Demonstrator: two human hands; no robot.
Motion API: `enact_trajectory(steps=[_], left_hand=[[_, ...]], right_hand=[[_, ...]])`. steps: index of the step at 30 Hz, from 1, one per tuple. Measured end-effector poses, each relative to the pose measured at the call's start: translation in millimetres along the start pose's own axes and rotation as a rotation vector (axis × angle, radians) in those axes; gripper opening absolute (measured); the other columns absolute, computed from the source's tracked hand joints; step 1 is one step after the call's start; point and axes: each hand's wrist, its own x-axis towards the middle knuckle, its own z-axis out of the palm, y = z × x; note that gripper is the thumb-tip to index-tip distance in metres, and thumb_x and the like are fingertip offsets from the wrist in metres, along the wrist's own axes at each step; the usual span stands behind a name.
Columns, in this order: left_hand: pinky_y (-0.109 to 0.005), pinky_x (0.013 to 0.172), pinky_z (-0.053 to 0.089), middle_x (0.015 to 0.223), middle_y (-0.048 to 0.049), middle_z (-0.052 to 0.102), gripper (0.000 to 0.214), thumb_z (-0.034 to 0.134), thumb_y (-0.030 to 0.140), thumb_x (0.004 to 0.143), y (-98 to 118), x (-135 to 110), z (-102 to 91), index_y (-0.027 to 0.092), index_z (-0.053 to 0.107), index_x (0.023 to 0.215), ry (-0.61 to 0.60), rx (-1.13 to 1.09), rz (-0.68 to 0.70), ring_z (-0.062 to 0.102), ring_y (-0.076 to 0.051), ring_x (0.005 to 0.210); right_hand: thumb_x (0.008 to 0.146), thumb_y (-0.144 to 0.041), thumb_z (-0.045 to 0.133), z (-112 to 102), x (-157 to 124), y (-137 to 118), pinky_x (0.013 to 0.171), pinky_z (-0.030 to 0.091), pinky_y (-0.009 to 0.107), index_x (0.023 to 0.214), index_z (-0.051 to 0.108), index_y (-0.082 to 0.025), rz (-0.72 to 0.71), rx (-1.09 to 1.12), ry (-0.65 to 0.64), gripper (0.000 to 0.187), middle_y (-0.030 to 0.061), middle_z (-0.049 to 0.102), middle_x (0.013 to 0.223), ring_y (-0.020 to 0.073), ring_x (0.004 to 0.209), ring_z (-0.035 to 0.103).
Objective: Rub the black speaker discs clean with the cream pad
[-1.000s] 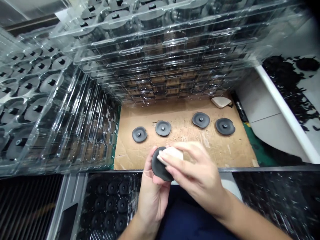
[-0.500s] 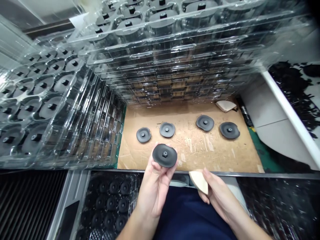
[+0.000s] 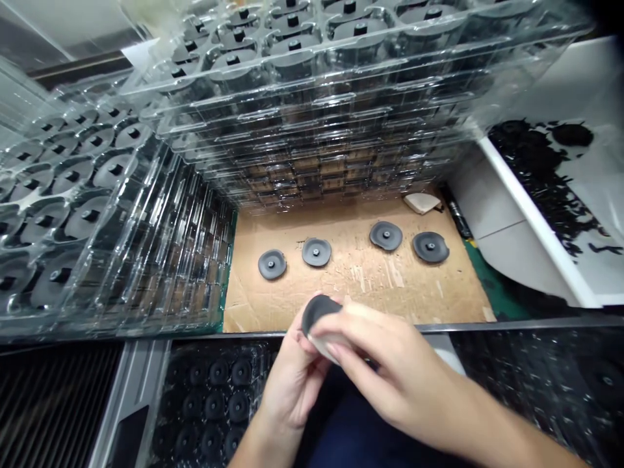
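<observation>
Black disc (image 3: pixel 316 311), both hands (image 3: pixel 341 364) gripping it

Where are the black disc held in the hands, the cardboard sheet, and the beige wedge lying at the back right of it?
black disc (image 3: pixel 318 311), head view, its upper dark face above the fingers.
cardboard sheet (image 3: pixel 370 286), head view, a bare scratched patch.
beige wedge (image 3: pixel 422 203), head view, its top face.

a cardboard sheet (image 3: pixel 439 286) covers the bench beyond the hands (image 3: pixel 341 364). four black discs (image 3: pixel 316 251) lie on it in a row. a pale wedge (image 3: pixel 422 202) rests at its far right corner. stacked clear trays (image 3: pixel 312 130) stand behind.
</observation>
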Motion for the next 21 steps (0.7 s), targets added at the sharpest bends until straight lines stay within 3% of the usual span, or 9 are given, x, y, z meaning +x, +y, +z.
enact_trajectory(steps=[2, 6, 7, 10, 11, 15, 17, 19, 21], left_hand=[[-0.024, 0.079, 0.054, 0.104, -0.0045, 0.071, 0.043, 0.078, 0.025, 0.065, 1.5, -1.5, -0.1, 0.022, 0.066, 0.106, 0.025, 0.026, 0.018, 0.065, -0.020, 0.097], [-0.022, 0.077, 0.053, 0.084, -0.0026, 0.073, 0.029, 0.079, 0.020, 0.063, 5.3, -1.6, 1.0, 0.019, 0.070, 0.090, -0.050, 0.043, 0.012, 0.068, -0.016, 0.083], [-0.023, 0.080, 0.053, 0.087, -0.0028, 0.073, 0.032, 0.080, 0.018, 0.061, 6.5, -1.5, 1.0, 0.019, 0.070, 0.091, -0.059, 0.038, 0.012, 0.068, -0.017, 0.084], [-0.024, 0.083, 0.053, 0.103, -0.0038, 0.072, 0.053, 0.084, 0.018, 0.053, 8.6, -1.4, 2.2, 0.022, 0.067, 0.103, -0.039, 0.028, 0.009, 0.066, -0.019, 0.093], [-0.024, 0.082, 0.053, 0.104, -0.0040, 0.071, 0.058, 0.085, 0.020, 0.052, 8.6, -1.4, 3.4, 0.023, 0.066, 0.106, -0.031, 0.033, 0.005, 0.066, -0.020, 0.094], [-0.025, 0.081, 0.054, 0.100, -0.0061, 0.072, 0.053, 0.085, 0.026, 0.052, 8.4, -1.7, 9.3, 0.021, 0.069, 0.103, -0.053, 0.077, -0.033, 0.067, -0.021, 0.092], [-0.023, 0.081, 0.053, 0.098, -0.0051, 0.073, 0.046, 0.085, 0.025, 0.053, 9.5, -2.0, 9.6, 0.022, 0.071, 0.097, -0.067, 0.058, -0.038, 0.067, -0.019, 0.091], [-0.020, 0.079, 0.052, 0.097, -0.0029, 0.074, 0.048, 0.087, 0.025, 0.048, 10.1, -2.5, 8.8, 0.024, 0.072, 0.094, -0.095, 0.003, -0.046, 0.068, -0.017, 0.089], [-0.017, 0.078, 0.052, 0.098, -0.0018, 0.073, 0.059, 0.089, 0.027, 0.039, 8.8, -3.5, 9.1, 0.023, 0.072, 0.095, -0.128, -0.048, -0.067, 0.067, -0.016, 0.088]], right_hand=[[0.087, -0.009, 0.046, 0.3, 2.3, -0.6, 0.065, 0.050, 0.021, 0.094, 0.063, -0.019, 0.041, -0.014, -0.094, 0.021, 0.0006, 0.065, 0.081, 0.0114, 0.073, 0.061], [0.088, -0.011, 0.044, 4.8, -2.7, 0.9, 0.071, 0.052, 0.028, 0.104, 0.062, -0.011, -0.090, -0.066, 0.238, 0.023, 0.0075, 0.066, 0.086, 0.0160, 0.079, 0.063], [0.088, -0.010, 0.044, 4.7, -5.2, 0.4, 0.070, 0.052, 0.027, 0.104, 0.062, -0.011, -0.097, -0.030, 0.231, 0.024, 0.0079, 0.066, 0.086, 0.0156, 0.078, 0.063], [0.086, -0.007, 0.049, 1.1, -8.7, -1.8, 0.063, 0.051, 0.019, 0.095, 0.064, -0.016, 0.010, 0.079, 0.005, 0.020, 0.0018, 0.066, 0.080, 0.0104, 0.071, 0.062], [0.085, -0.007, 0.049, 0.2, -7.6, -1.9, 0.063, 0.050, 0.018, 0.092, 0.064, -0.018, 0.042, 0.076, -0.008, 0.020, 0.0006, 0.066, 0.080, 0.0095, 0.071, 0.062], [0.087, -0.008, 0.046, 0.9, -1.9, -0.3, 0.069, 0.052, 0.025, 0.101, 0.063, -0.012, -0.106, -0.009, 0.265, 0.022, 0.0065, 0.067, 0.084, 0.0141, 0.076, 0.062], [0.086, -0.006, 0.047, -2.6, -6.9, 0.1, 0.069, 0.052, 0.024, 0.102, 0.062, -0.010, -0.149, 0.042, 0.195, 0.023, 0.0064, 0.067, 0.083, 0.0133, 0.076, 0.062], [0.084, -0.005, 0.051, -11.2, -16.8, 0.2, 0.063, 0.050, 0.018, 0.097, 0.064, -0.015, -0.059, 0.074, 0.038, 0.021, 0.0012, 0.066, 0.078, 0.0092, 0.069, 0.061], [0.084, -0.007, 0.054, -21.2, -24.8, 0.9, 0.058, 0.048, 0.015, 0.093, 0.065, -0.018, 0.058, -0.013, 0.040, 0.018, -0.0016, 0.066, 0.075, 0.0072, 0.064, 0.060]])
